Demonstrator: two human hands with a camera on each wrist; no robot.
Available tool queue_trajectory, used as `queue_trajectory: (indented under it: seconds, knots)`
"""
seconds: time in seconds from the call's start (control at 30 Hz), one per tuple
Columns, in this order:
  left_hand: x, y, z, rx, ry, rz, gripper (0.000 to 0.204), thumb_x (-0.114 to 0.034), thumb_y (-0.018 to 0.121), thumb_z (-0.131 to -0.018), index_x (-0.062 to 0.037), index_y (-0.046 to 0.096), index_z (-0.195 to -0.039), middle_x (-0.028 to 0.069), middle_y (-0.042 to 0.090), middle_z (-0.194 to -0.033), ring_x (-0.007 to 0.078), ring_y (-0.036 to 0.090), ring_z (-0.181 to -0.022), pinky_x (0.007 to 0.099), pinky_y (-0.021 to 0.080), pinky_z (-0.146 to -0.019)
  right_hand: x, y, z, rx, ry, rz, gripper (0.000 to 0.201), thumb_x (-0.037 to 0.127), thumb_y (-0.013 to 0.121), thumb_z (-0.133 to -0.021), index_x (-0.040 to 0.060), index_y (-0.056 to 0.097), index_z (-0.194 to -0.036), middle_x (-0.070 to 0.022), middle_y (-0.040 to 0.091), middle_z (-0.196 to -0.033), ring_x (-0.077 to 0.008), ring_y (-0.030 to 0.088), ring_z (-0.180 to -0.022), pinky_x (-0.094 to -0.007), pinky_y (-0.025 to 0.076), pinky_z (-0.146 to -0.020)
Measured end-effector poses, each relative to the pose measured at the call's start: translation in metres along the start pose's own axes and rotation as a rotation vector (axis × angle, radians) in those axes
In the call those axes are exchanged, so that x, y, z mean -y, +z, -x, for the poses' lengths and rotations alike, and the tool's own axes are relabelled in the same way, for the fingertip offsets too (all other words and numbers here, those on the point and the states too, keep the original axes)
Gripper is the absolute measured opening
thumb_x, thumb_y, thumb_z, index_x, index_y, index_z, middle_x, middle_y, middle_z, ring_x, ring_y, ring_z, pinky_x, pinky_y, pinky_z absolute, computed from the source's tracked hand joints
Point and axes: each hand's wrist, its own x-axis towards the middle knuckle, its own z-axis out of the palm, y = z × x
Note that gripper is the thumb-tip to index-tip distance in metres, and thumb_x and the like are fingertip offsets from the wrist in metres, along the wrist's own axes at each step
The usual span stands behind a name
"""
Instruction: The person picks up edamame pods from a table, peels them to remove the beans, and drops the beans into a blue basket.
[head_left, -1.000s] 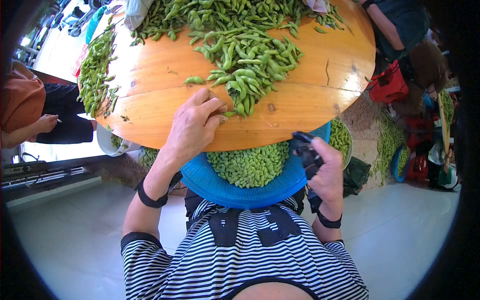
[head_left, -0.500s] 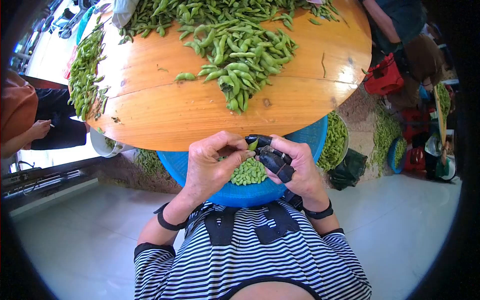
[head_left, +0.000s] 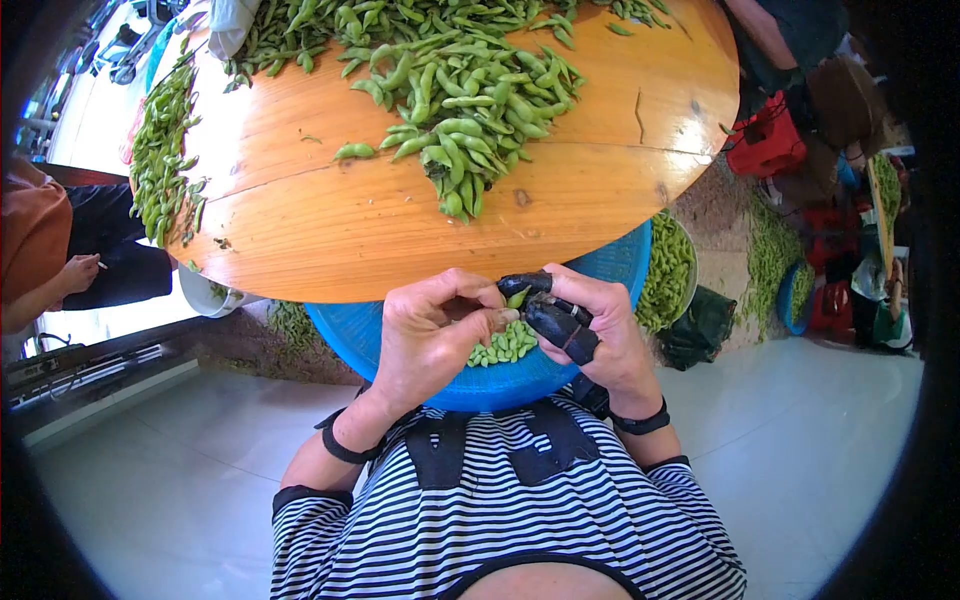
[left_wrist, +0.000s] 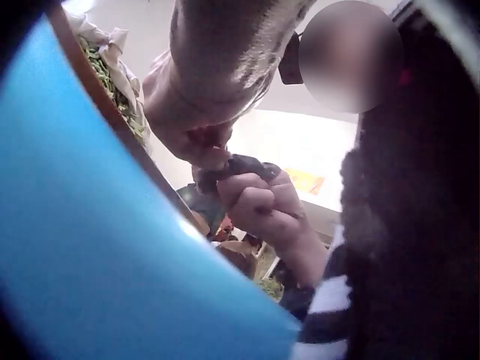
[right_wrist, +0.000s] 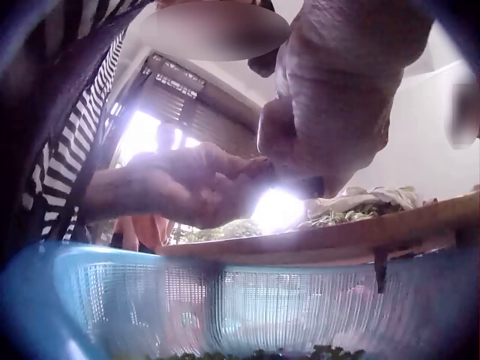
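Over the blue basket (head_left: 440, 392), my left hand (head_left: 428, 325) pinches one end of a green soybean pod (head_left: 517, 298) between thumb and fingertips. My right hand (head_left: 606, 318) meets it from the other side, its thumb and forefinger covered in black wraps (head_left: 562, 332) that pinch the pod's other end. Shelled green beans (head_left: 508, 345) lie in the basket below both hands. In the left wrist view the right hand (left_wrist: 262, 206) shows curled fingers by the black wraps. The right wrist view shows the left hand (right_wrist: 199, 187) close to the right.
A wooden table (head_left: 290, 230) overhangs the basket's far side. On it lie a heap of pods (head_left: 465, 110) and another pod row (head_left: 162, 160) at left. A tub of pods (head_left: 668, 280) stands right of the basket. A person with a cigarette (head_left: 80, 272) is at left.
My left hand has left the table's pod heap with a pod and come back over the basket. The right hand has moved inward to meet it, and both now hold the pod.
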Motion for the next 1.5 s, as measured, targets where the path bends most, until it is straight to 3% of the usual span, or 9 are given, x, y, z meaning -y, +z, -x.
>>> queue_trajectory:
  seconds: [0.17, 0.3, 0.43, 0.57, 0.7, 1.1, 1.27, 1.37, 1.5]
  knots:
    - [0.007, -0.001, -0.003, 0.111, -0.3, 0.625, 0.021, 0.006, 0.07, -0.082, -0.0017, 0.055, -0.093, 0.0095, 0.062, -0.075, 0.014, 0.061, -0.06, 0.0239, 0.047, -0.052, 0.0, -0.007, 0.006, 0.102, 0.21, -0.496, 0.016, 0.0, 0.066, -0.079, -0.0013, 0.063, -0.094, -0.0038, 0.044, -0.072, -0.0094, 0.048, -0.067, -0.0258, 0.037, -0.056]
    - [0.013, -0.001, -0.001, 0.28, -0.394, 0.99, 0.027, 0.005, 0.068, -0.084, -0.0014, 0.052, -0.105, 0.0081, 0.061, -0.076, 0.015, 0.061, -0.062, 0.0227, 0.046, -0.051, 0.004, -0.002, -0.001, 0.038, -0.127, 0.034, 0.018, -0.001, 0.068, -0.076, -0.0017, 0.064, -0.094, -0.0076, 0.046, -0.075, -0.0168, 0.052, -0.066, -0.0274, 0.038, -0.054]
    - [0.004, -0.005, 0.004, 0.151, -0.326, 0.463, 0.035, 0.003, 0.069, -0.084, 0.0015, 0.056, -0.117, 0.0075, 0.061, -0.075, 0.0175, 0.061, -0.064, 0.0238, 0.047, -0.053, 0.008, 0.006, 0.003, -0.023, -0.442, 0.623, 0.026, -0.002, 0.07, -0.073, -0.0018, 0.065, -0.099, -0.011, 0.048, -0.079, -0.025, 0.054, -0.066, -0.0318, 0.042, -0.056]
    - [0.008, -0.016, 0.01, 0.177, 0.279, -0.526, 0.027, 0.006, 0.07, -0.078, 0.0029, 0.066, -0.104, 0.0094, 0.061, -0.079, 0.0195, 0.062, -0.066, 0.028, 0.047, -0.055, 0.012, -0.008, 0.012, -0.136, -0.34, 0.669, 0.02, -0.003, 0.069, -0.073, -0.0018, 0.064, -0.092, -0.0104, 0.045, -0.074, -0.0269, 0.053, -0.063, -0.0346, 0.043, -0.056]
    - [0.015, -0.011, 0.018, 0.107, 0.317, -0.76, 0.019, 0.01, 0.066, -0.075, 0.0025, 0.065, -0.093, 0.012, 0.062, -0.08, 0.0248, 0.063, -0.067, 0.0311, 0.049, -0.059, 0.001, -0.03, 0.02, -0.292, -0.259, 0.758, 0.024, -0.003, 0.069, -0.07, -0.0026, 0.064, -0.094, -0.0097, 0.045, -0.074, -0.0254, 0.051, -0.061, -0.0325, 0.041, -0.055]
    - [0.005, 0.009, 0.015, 0.119, -0.064, -0.071, 0.032, 0.013, 0.06, -0.081, 0.0035, 0.056, -0.112, 0.0106, 0.068, -0.097, 0.0153, 0.068, -0.088, 0.0291, 0.059, -0.075, -0.004, 0.021, 0.006, -0.246, -0.252, 0.372, 0.025, 0.008, 0.073, -0.079, -0.0029, 0.061, -0.097, -0.0095, 0.049, -0.08, -0.0208, 0.051, -0.067, -0.029, 0.041, -0.06]
    - [-0.032, -0.02, -0.007, 0.198, 0.241, -0.566, 0.053, 0.01, 0.064, -0.076, 0.0007, 0.051, -0.126, 0.0172, 0.063, -0.11, 0.0261, 0.068, -0.085, 0.0328, 0.058, -0.072, 0.0, -0.012, 0.018, -0.538, -0.095, 0.189, 0.008, 0.008, 0.062, -0.085, 0.0017, 0.062, -0.091, -0.0002, 0.054, -0.075, -0.0098, 0.053, -0.061, -0.0218, 0.041, -0.054]
    - [-0.036, -0.069, -0.048, -0.141, 0.476, -0.831, 0.028, 0.006, 0.061, -0.082, -0.0013, 0.062, -0.109, 0.0147, 0.064, -0.104, 0.025, 0.068, -0.079, 0.0336, 0.055, -0.067, -0.008, -0.066, 0.042, -0.856, -0.163, 0.079, 0.015, 0.011, 0.051, -0.095, 0.0012, 0.062, -0.093, 0.0004, 0.053, -0.069, -0.0052, 0.05, -0.056, -0.0202, 0.038, -0.046]
    - [-0.034, -0.111, -0.09, -0.175, 0.462, -1.027, 0.026, 0.003, 0.063, -0.084, 0.0, 0.065, -0.11, 0.0116, 0.065, -0.108, 0.0203, 0.065, -0.079, 0.03, 0.053, -0.069, -0.025, -0.13, 0.073, -1.09, 0.026, 0.823, 0.023, 0.0, 0.059, -0.085, 0.0001, 0.064, -0.108, -0.0016, 0.058, -0.075, -0.0092, 0.052, -0.064, -0.0241, 0.043, -0.057]
